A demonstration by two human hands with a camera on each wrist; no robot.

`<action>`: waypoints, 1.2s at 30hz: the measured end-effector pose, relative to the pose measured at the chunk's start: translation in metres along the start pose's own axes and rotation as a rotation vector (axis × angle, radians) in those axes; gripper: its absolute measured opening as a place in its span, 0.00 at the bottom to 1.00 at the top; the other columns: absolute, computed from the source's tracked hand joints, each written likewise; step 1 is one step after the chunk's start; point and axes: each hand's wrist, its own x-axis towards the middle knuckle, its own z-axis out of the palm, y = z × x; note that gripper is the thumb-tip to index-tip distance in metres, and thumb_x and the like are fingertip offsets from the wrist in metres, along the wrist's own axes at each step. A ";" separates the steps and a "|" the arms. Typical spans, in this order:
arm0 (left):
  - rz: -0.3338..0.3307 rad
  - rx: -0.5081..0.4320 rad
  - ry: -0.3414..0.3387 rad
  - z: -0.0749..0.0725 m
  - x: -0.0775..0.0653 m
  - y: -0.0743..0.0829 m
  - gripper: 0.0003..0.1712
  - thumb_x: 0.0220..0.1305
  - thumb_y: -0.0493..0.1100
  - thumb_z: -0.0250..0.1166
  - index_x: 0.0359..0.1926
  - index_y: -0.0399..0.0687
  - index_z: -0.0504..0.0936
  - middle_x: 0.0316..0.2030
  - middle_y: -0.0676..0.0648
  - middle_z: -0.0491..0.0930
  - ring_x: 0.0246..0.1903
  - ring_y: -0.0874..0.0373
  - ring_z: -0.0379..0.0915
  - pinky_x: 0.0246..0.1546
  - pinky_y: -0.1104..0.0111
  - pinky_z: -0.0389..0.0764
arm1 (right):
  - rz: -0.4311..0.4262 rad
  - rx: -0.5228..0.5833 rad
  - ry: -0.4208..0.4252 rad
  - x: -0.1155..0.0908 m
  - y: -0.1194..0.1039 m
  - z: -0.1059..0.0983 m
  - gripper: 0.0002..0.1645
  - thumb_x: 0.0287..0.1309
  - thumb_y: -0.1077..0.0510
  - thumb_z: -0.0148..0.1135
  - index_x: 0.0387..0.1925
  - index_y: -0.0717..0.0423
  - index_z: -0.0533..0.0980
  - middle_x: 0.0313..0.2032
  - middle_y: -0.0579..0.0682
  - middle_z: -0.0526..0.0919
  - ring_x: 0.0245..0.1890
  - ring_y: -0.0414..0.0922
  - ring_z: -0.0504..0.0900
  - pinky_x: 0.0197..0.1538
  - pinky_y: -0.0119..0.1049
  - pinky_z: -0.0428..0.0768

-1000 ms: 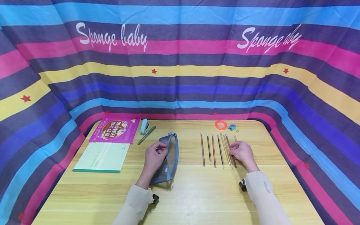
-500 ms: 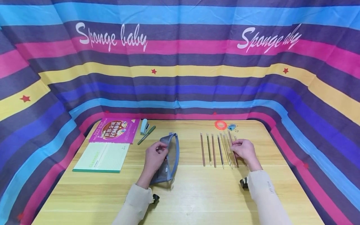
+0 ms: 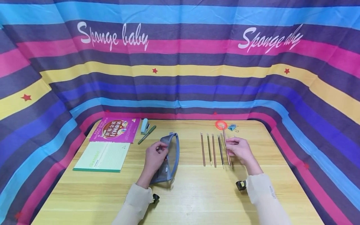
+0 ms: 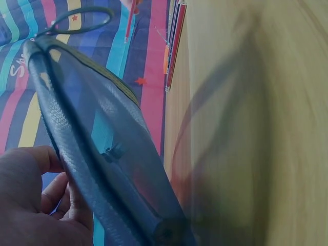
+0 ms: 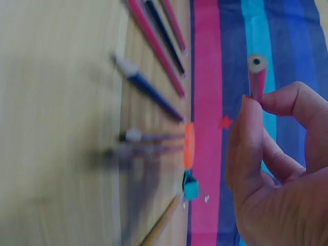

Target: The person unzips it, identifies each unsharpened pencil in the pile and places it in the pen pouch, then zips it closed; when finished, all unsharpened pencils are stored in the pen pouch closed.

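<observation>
In the head view my left hand (image 3: pixel 154 157) pinches the edge of a blue-grey mesh pencil case (image 3: pixel 161 175), whose zipped mouth gapes to the right. The left wrist view shows thumb and fingers on the rim of the case (image 4: pixel 66 128). My right hand (image 3: pixel 242 151) holds a red pencil (image 3: pixel 224 134) between thumb and fingertips, raised over the table. Its blunt, flat-cut end (image 5: pixel 257 64) faces the right wrist camera. Left of this hand lies a row of several pencils (image 3: pixel 202 150), side by side. Another pencil (image 5: pixel 161 223) lies under the right hand.
At the back right are an orange-red ring (image 3: pixel 217 125) and a blue binder clip (image 3: pixel 232 127). To the left lie a purple book (image 3: pixel 97 134), a pale green notebook (image 3: pixel 98 157), a light blue stapler (image 3: pixel 144 126) and a green pen (image 3: pixel 147 135). Striped cloth (image 3: pixel 197 72) surrounds the table.
My right hand has lifted the red pencil from the right side of the row and carried it slightly left over the others. The left hand and pencil case have stayed put.
</observation>
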 end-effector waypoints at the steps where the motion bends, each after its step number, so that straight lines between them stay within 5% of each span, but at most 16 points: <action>1: -0.002 0.001 0.000 0.000 0.000 0.000 0.07 0.60 0.30 0.68 0.39 0.41 0.86 0.31 0.42 0.83 0.17 0.60 0.76 0.18 0.71 0.82 | -0.006 0.009 -0.012 -0.001 -0.001 0.003 0.28 0.60 0.70 0.63 0.62 0.74 0.73 0.46 0.59 0.85 0.31 0.40 0.85 0.36 0.37 0.91; 9: 0.011 -0.004 0.005 0.001 0.000 -0.002 0.07 0.59 0.30 0.68 0.39 0.41 0.86 0.30 0.42 0.84 0.17 0.60 0.76 0.18 0.70 0.82 | -0.028 0.060 -0.100 -0.008 -0.006 0.032 0.28 0.58 0.71 0.62 0.61 0.73 0.73 0.39 0.49 0.83 0.31 0.39 0.83 0.38 0.38 0.91; 24: 0.025 0.020 0.002 0.001 0.001 -0.003 0.07 0.60 0.30 0.68 0.39 0.41 0.86 0.31 0.42 0.84 0.17 0.60 0.76 0.17 0.70 0.82 | -0.032 0.092 -0.344 -0.026 -0.018 0.100 0.26 0.57 0.71 0.64 0.58 0.74 0.75 0.45 0.60 0.84 0.34 0.48 0.87 0.40 0.43 0.91; 36: 0.029 -0.002 0.010 0.004 -0.001 -0.002 0.07 0.59 0.29 0.69 0.38 0.40 0.86 0.30 0.42 0.84 0.17 0.61 0.76 0.17 0.69 0.83 | -0.025 0.141 -0.442 -0.028 -0.021 0.139 0.24 0.55 0.72 0.65 0.56 0.74 0.76 0.41 0.56 0.83 0.32 0.47 0.87 0.37 0.41 0.91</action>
